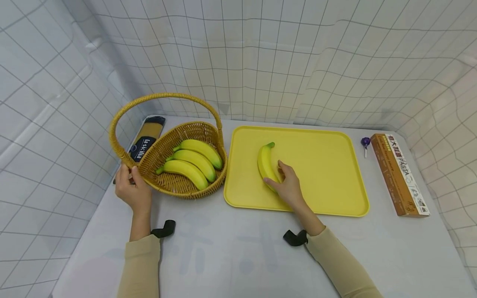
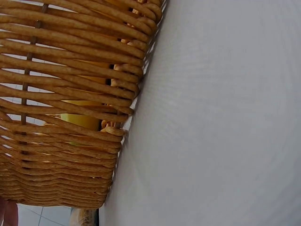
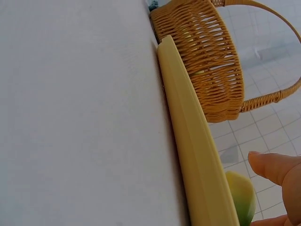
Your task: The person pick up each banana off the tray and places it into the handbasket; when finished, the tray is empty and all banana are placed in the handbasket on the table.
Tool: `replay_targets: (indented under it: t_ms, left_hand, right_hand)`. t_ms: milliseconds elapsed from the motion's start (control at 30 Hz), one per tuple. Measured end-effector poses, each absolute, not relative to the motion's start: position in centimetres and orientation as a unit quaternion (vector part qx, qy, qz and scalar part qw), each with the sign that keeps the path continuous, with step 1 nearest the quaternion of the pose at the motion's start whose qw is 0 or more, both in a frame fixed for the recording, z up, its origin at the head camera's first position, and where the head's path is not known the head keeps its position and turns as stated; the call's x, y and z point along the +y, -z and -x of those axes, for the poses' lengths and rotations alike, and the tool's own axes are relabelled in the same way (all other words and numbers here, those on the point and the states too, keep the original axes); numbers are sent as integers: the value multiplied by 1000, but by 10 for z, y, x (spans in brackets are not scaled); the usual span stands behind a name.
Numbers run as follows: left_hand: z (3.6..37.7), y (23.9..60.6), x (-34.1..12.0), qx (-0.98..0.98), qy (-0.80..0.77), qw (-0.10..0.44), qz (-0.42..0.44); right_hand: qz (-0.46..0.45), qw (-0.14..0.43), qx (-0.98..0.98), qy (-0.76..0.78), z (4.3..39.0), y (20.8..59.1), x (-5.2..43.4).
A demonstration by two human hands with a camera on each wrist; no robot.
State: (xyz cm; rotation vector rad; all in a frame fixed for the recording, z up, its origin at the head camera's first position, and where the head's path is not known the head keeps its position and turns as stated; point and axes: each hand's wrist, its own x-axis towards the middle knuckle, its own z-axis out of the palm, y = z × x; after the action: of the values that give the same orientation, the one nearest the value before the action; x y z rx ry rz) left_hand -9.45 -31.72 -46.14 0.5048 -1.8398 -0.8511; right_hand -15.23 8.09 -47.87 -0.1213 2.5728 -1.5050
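Gripping the banana (image 1: 266,164) on the yellow tray (image 1: 335,207), the right hand (image 1: 288,186) needed a snug hold — the left hand (image 1: 132,188) held the wicker basket (image 1: 186,188) steady.

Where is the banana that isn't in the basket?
In the head view, the lone banana lies on the left part of the yellow tray, right of the basket, with the right hand gripping it.

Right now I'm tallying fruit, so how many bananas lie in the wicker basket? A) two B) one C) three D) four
C: three bananas lie side by side in the wicker basket, while a fourth banana sits on the yellow tray under the right hand.
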Motion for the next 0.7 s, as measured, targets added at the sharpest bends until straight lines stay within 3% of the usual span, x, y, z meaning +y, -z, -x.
replay_targets:
  t_ms: [700]
  left_hand:
    - [94,461,-317,-760,356,501,-211]
  right_hand:
    - [56,64,867,490,152,484,77]
